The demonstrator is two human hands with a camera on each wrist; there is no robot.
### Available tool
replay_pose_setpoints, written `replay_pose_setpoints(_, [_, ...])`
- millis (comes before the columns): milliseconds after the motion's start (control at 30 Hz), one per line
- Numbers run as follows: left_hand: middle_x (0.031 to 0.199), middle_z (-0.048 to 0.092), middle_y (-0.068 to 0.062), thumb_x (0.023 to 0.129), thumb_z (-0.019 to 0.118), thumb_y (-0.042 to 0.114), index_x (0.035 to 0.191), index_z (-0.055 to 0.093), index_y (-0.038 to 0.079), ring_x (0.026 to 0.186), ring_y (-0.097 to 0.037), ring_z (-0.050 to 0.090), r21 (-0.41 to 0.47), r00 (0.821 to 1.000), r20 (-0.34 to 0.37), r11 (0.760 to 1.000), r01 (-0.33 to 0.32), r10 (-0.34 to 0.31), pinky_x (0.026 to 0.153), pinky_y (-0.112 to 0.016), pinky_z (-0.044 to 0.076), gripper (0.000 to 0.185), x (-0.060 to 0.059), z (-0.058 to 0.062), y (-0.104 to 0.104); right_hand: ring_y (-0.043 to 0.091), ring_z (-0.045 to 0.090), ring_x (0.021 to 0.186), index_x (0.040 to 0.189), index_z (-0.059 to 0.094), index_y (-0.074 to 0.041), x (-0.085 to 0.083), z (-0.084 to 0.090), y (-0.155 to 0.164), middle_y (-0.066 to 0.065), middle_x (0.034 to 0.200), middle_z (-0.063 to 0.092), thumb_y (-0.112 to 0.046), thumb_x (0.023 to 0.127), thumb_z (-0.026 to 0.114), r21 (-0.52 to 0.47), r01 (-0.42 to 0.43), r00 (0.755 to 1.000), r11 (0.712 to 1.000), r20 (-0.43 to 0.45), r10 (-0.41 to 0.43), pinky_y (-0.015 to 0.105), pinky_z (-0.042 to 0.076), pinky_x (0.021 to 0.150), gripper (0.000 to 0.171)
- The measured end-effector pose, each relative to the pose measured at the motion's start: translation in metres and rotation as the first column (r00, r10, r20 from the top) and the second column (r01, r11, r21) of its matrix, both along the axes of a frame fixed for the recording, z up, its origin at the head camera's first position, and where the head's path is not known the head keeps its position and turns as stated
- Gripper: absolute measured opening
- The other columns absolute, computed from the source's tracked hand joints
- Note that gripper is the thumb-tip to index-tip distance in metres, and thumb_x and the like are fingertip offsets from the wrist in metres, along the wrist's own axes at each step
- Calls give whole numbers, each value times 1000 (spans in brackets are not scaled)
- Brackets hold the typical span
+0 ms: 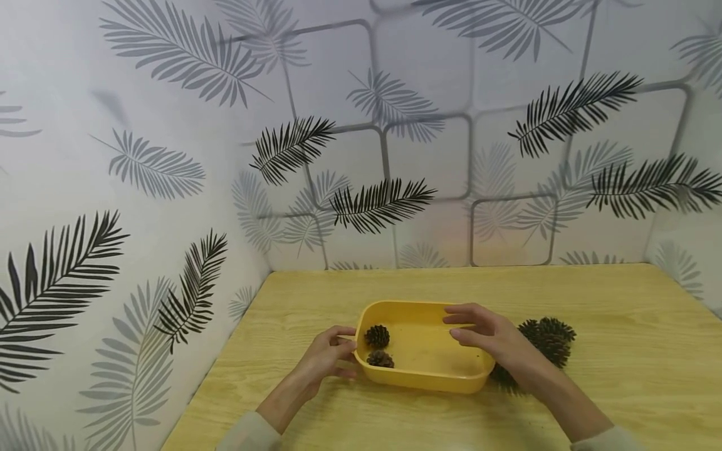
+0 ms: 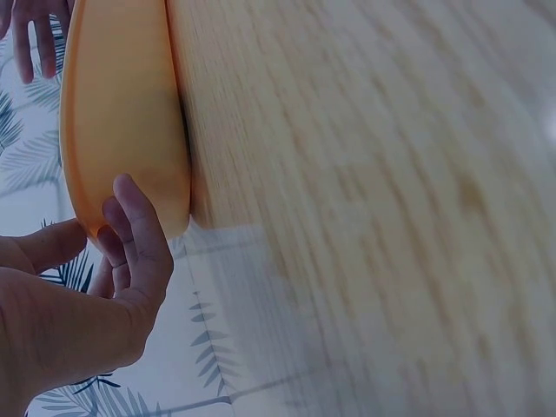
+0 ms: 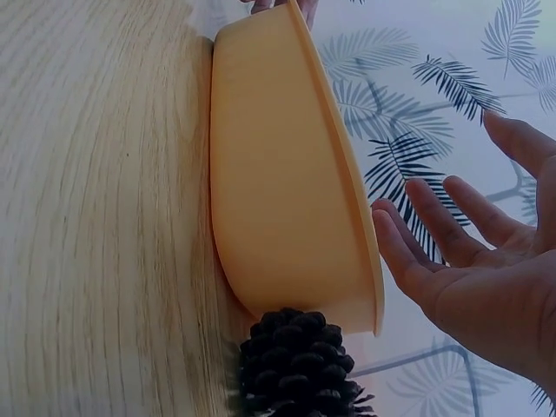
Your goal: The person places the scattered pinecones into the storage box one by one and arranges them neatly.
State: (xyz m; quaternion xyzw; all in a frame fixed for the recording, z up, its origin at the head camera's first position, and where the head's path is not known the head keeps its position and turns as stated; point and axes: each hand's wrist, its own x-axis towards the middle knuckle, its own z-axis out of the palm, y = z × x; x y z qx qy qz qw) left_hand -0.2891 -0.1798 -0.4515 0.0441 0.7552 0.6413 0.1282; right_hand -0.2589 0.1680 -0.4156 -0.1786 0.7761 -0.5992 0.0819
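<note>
Yellow tub [image 1: 425, 381] on the bench [image 1: 316, 288], holding two pinecones [image 1: 377, 337] at nine o'clock; touched outside there by relaxed left fingers [image 1: 341, 331]; released right fingers [image 1: 475, 310] over two o'clock; more pinecones [image 1: 551, 343] outside at three.

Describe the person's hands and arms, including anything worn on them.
The left hand and right hand are bare: no gloves or rings show. The left sleeve and right sleeve are pale off-white and look plain, ending short of the wrists. No cables or markings are visible.
</note>
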Motion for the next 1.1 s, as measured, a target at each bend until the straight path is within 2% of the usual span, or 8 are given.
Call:
replay_pose_setpoints(167, [123, 59, -21, 106, 60, 15, 143, 51, -2, 94, -23, 69, -4, 1000, 7, 1000, -9, 9, 80, -44, 67, 42, -1, -1, 1, 36, 49, 140, 152, 51, -20, 3, 3, 7, 11, 151, 54, -39, 105, 63, 12, 37, 999, 999, 25, -37, 62, 42, 115, 52])
replay_pose_setpoints(367, [122, 58, -23, 106, 60, 14, 144, 50, -3, 94, -25, 69, 1, 1000, 8, 1000, -10, 10, 80, -44, 67, 43, 0, 0, 2, 37, 51, 138, 152, 50, -17, 6, 6, 17, 12, 151, 55, -35, 106, 62, 14, 49, 999, 999, -13, -49, 59, 45, 113, 51])
replay_pose_setpoints(633, [123, 59, -24, 106, 60, 14, 144, 51, -3, 94, -25, 69, 0, 1000, 7, 1000, -8, 8, 77, -40, 67, 42, 0, 0, 1, 42, 51, 138, 155, 46, -10, 8, 5, 32, 23, 153, 50, -30, 108, 60, 9, 51, 998, 999, -41, -51, 60, 49, 109, 53])
replay_pose_setpoints(800, [124, 58, -25, 106, 60, 14, 143, 51, -3, 91, -22, 70, 7, 1000, 14, 1000, -5, 5, 80, -41, 67, 42, -1, -1, 1, 42, 52, 137, 156, 44, -12, 9, 4, 43, 22, 154, 49, -31, 107, 60, 16, 76, 997, 997, -20, -76, 60, 50, 108, 55])
replay_pose_setpoints(1000, [123, 59, -23, 106, 60, 14, 144, 50, -3, 91, -22, 70, 8, 1000, 14, 1000, -10, 9, 80, -42, 67, 43, -1, -1, 1, 38, 57, 132, 156, 45, -11, 12, 2, 54, 23, 152, 51, -28, 108, 59, 22, 102, 994, 994, -40, -102, 57, 53, 106, 53])
replay_pose_setpoints(1100, [123, 59, -23, 106, 60, 14, 145, 50, -3, 91, -22, 70, 8, 1000, 12, 1000, -15, 15, 78, -42, 67, 43, -2, -2, 2, 32, 60, 130, 156, 44, -10, 14, 1, 60, 24, 152, 51, -27, 108, 59, 16, 107, 994, 994, -40, -106, 59, 52, 106, 53])
